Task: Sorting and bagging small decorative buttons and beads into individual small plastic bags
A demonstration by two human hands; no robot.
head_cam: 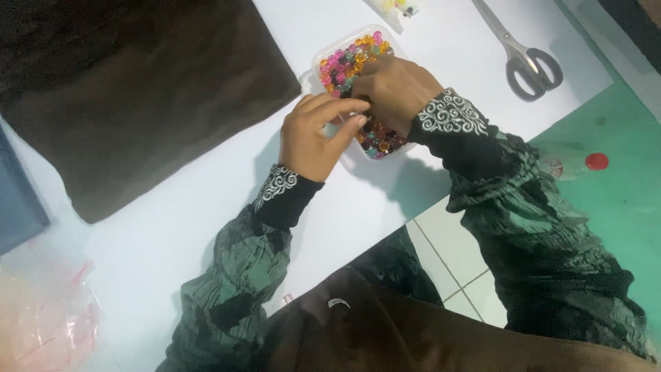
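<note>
So the biggest thing here is the white table (172,234), and on its upper left lies a big folded dark brown cloth (138,89), with a bit of blue fabric (17,200) at the left edge beside it. Bottom left there's some crinkly clear plastic bags (41,317) with red strips. Off the table's right side is a green floor (620,200) with a clear bottle, red cap (596,162), lying on it.

Top right on the table: a pair of grey scissors (527,58), blades shut.

Middle top is a clear plastic tub (323,58) full of colourful beads (351,55), pink, orange, dark ones. The right hand (396,89) is down in the tub over the beads, fingers curled under, so I can't tell if it's pinching anything. The left hand (313,138) sits at the tub's near edge, thumb and fingertips pressed together, but whatever's between them is too small to see.
</note>
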